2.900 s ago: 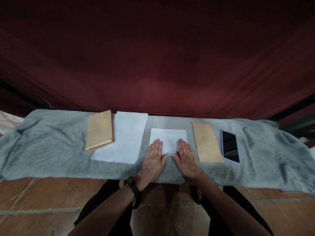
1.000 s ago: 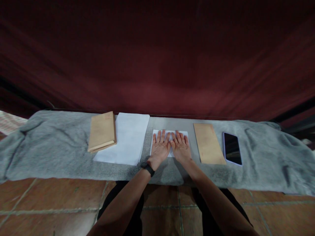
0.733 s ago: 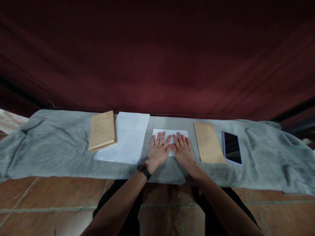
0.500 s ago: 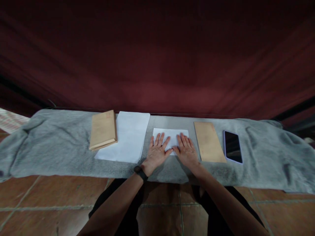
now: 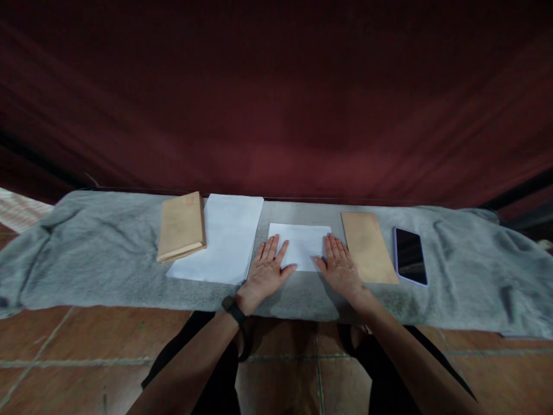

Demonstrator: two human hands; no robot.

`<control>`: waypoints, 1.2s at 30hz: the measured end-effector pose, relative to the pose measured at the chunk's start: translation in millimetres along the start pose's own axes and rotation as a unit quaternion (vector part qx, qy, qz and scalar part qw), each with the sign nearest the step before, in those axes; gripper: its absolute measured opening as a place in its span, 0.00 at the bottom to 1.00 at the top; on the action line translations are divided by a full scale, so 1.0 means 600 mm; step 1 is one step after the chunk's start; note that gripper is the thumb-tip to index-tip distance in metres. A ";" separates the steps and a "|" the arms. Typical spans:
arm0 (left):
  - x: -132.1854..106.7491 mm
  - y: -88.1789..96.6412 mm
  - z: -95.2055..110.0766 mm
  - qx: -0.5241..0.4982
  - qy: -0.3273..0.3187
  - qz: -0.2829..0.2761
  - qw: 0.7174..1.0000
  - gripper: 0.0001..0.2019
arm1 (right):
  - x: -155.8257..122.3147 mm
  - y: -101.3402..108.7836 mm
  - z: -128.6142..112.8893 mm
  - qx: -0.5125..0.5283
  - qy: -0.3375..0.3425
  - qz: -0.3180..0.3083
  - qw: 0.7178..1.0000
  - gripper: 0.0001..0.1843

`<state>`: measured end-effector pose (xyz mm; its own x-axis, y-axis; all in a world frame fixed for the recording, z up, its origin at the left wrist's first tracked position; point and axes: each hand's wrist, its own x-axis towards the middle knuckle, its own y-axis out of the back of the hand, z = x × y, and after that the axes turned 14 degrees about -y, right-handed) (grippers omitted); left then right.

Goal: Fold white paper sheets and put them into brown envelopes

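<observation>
A small white sheet of paper point(image 5: 302, 245), which looks folded, lies flat on the grey cloth in front of me. My left hand point(image 5: 268, 268) rests with fingers spread over its left edge. On its right edge lies my right hand point(image 5: 339, 262), palm down, the thumb held away from the other fingers. Neither hand grips anything. Just right of my right hand is a single brown envelope point(image 5: 371, 248). Larger white sheets point(image 5: 228, 239) lie to the left of my left hand.
A thick stack of brown envelopes point(image 5: 180, 226) sits partly on the large sheets. At the right lies a phone point(image 5: 409, 256) in a purple case. Grey cloth point(image 5: 99, 253) covers the narrow bench, with a dark red curtain point(image 5: 276, 115) behind and a tiled floor point(image 5: 103, 340) below.
My hands have slid apart along the small paper, the left one leftward and the right one rightward, uncovering its middle. The paper stays in place.
</observation>
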<state>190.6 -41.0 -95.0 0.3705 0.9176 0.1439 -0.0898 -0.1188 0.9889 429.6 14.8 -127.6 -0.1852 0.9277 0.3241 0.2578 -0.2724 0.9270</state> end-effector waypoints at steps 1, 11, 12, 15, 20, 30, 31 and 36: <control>-0.002 -0.002 -0.001 0.002 0.004 0.004 1.000 0.37 | 0.000 0.001 0.001 -0.004 -0.002 0.000 1.000 0.40; -0.007 -0.004 0.005 0.012 0.066 0.048 0.997 0.33 | 0.004 0.014 0.001 -0.008 -0.032 -0.018 0.999 0.33; -0.003 0.000 0.008 0.011 0.069 0.054 0.996 0.32 | 0.007 0.016 -0.002 0.002 -0.037 -0.023 0.999 0.33; 0.017 0.010 0.020 -0.008 0.046 0.063 0.997 0.29 | 0.017 0.017 -0.021 0.041 -0.025 -0.052 0.997 0.32; 0.061 0.004 0.047 -0.048 -0.016 0.025 0.998 0.27 | 0.034 0.007 -0.066 0.098 0.016 -0.108 0.989 0.32; 0.107 -0.021 0.042 -0.035 0.015 0.000 0.999 0.28 | 0.065 -0.013 -0.081 0.038 -0.001 -0.084 0.996 0.30; 0.108 -0.022 0.039 -0.033 0.023 0.001 0.999 0.28 | 0.066 -0.014 -0.080 0.032 -0.005 -0.076 0.997 0.29; 0.108 -0.023 0.031 -0.015 0.065 0.004 0.998 0.30 | 0.067 -0.024 -0.072 0.011 -0.023 -0.023 0.999 0.30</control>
<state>232.9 13.2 -98.8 0.2466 0.9584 0.1437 -0.1215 -0.1165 0.9857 377.2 45.3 -119.9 -0.1546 0.9501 0.2710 0.2711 -0.2230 0.9364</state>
